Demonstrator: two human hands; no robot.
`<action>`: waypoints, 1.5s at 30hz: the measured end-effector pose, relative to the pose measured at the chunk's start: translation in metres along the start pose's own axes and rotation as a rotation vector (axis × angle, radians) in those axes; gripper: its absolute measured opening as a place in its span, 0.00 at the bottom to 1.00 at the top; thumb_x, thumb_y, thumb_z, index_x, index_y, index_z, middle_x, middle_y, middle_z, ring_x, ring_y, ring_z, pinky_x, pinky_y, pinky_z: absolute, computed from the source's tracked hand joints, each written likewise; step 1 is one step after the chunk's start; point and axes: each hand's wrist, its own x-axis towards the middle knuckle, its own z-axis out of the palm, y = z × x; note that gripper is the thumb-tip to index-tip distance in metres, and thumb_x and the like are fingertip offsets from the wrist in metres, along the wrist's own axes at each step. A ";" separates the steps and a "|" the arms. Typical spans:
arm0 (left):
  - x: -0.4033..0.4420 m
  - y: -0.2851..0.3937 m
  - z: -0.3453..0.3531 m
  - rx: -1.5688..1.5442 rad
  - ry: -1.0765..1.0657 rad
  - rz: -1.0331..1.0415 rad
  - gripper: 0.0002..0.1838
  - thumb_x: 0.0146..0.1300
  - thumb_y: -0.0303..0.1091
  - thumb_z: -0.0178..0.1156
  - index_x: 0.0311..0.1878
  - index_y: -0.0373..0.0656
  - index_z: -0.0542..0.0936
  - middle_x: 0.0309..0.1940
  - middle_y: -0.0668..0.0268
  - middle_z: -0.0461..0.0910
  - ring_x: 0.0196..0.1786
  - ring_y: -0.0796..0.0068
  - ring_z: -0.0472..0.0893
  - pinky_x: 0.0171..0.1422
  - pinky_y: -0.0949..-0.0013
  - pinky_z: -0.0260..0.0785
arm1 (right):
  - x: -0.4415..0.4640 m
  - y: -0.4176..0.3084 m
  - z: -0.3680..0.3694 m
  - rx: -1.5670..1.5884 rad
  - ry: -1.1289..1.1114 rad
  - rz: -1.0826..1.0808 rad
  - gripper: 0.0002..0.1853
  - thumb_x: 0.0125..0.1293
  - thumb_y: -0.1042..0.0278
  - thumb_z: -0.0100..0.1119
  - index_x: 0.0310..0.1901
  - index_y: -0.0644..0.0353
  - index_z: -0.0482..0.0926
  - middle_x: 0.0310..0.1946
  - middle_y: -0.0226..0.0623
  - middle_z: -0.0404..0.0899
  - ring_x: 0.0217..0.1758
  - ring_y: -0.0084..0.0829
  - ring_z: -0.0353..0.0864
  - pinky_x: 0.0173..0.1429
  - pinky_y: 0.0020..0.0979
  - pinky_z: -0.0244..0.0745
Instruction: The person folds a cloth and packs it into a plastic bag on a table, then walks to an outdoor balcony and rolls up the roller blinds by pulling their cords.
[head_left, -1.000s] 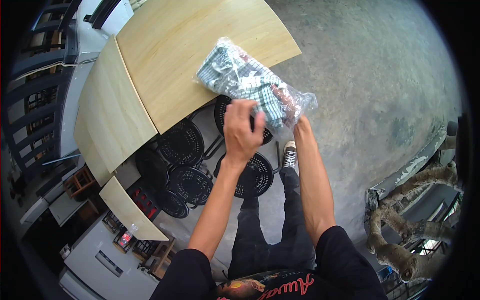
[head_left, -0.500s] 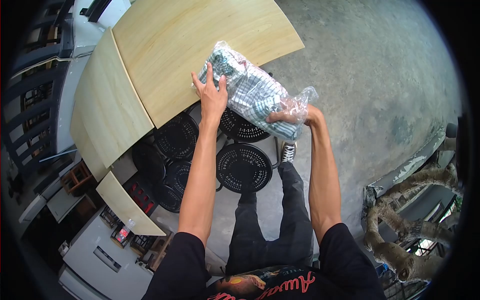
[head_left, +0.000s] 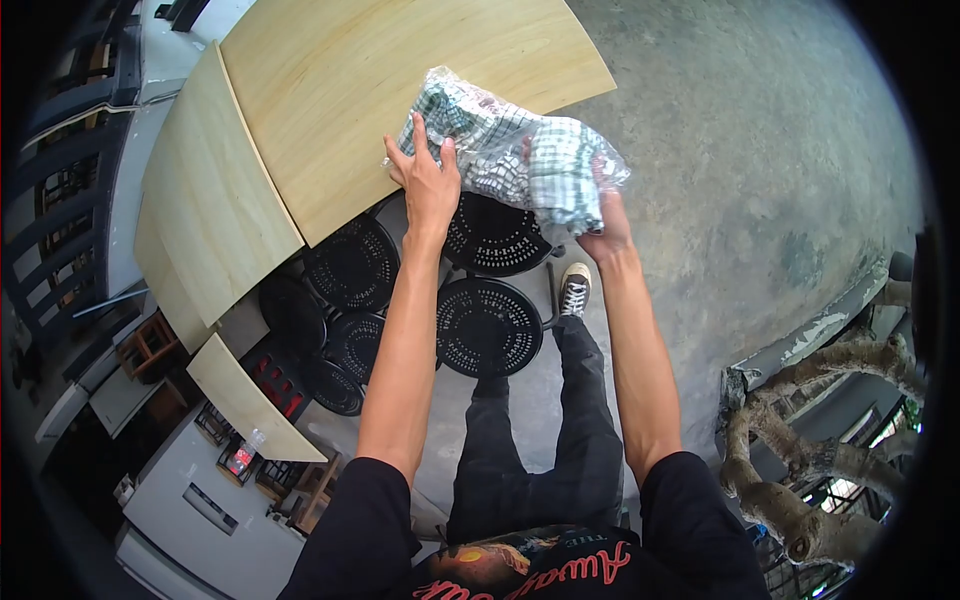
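Higher and more bunched than in the earlier frame, the right end of the green-and-white checked cloth [head_left: 565,165] has shifted toward the mouth of its clear, crinkled plastic bag [head_left: 490,115]. At left, the bag's far end overlaps the edge of a pale wooden tabletop [head_left: 350,100]; the left hand [head_left: 428,185] touches it, fingers spread. Black, round, perforated metal stools [head_left: 490,328] sit below the cloth. Rightmost, the right hand [head_left: 608,235] grips the bunched end, partly hidden.
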 end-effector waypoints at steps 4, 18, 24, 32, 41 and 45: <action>-0.001 -0.003 0.004 0.009 0.019 0.032 0.34 0.70 0.44 0.52 0.75 0.47 0.54 0.71 0.28 0.37 0.72 0.27 0.47 0.74 0.43 0.47 | 0.003 -0.005 -0.002 -0.704 0.175 0.206 0.32 0.70 0.52 0.55 0.64 0.73 0.66 0.59 0.44 0.73 0.59 0.30 0.74 0.64 0.31 0.68; -0.118 0.109 -0.005 0.124 -0.131 0.464 0.33 0.51 0.47 0.71 0.59 0.42 0.75 0.48 0.58 0.70 0.52 0.55 0.70 0.54 0.55 0.63 | 0.002 -0.003 -0.028 -0.681 0.110 0.304 0.15 0.70 0.66 0.50 0.52 0.66 0.77 0.48 0.40 0.79 0.50 0.28 0.77 0.54 0.30 0.75; -0.120 0.100 0.005 -0.115 0.010 0.544 0.13 0.54 0.21 0.62 0.45 0.34 0.80 0.32 0.59 0.73 0.36 0.60 0.75 0.42 0.60 0.69 | 0.025 0.016 -0.098 -0.810 -0.194 0.375 0.20 0.60 0.58 0.63 0.50 0.61 0.79 0.49 0.37 0.79 0.49 0.26 0.76 0.42 0.32 0.75; -0.135 0.114 -0.011 -0.104 0.033 0.678 0.13 0.56 0.23 0.61 0.46 0.38 0.81 0.34 0.62 0.74 0.38 0.62 0.74 0.42 0.62 0.66 | 0.041 0.017 0.029 -1.371 0.102 -0.067 0.22 0.62 0.52 0.61 0.43 0.67 0.80 0.38 0.52 0.80 0.42 0.39 0.78 0.49 0.40 0.70; -0.110 0.031 -0.002 -0.749 0.162 -0.218 0.31 0.71 0.56 0.49 0.63 0.38 0.62 0.57 0.56 0.62 0.53 0.62 0.71 0.54 0.63 0.69 | 0.069 -0.006 0.046 -1.406 -0.100 0.150 0.33 0.67 0.40 0.50 0.48 0.71 0.79 0.44 0.44 0.81 0.48 0.33 0.75 0.56 0.31 0.69; -0.091 0.011 0.018 -1.659 -0.495 -0.588 0.56 0.57 0.75 0.52 0.70 0.33 0.51 0.65 0.50 0.60 0.64 0.47 0.69 0.65 0.41 0.63 | 0.054 -0.023 0.052 -1.370 -0.188 0.244 0.27 0.60 0.44 0.62 0.46 0.63 0.82 0.45 0.35 0.80 0.52 0.26 0.73 0.59 0.28 0.67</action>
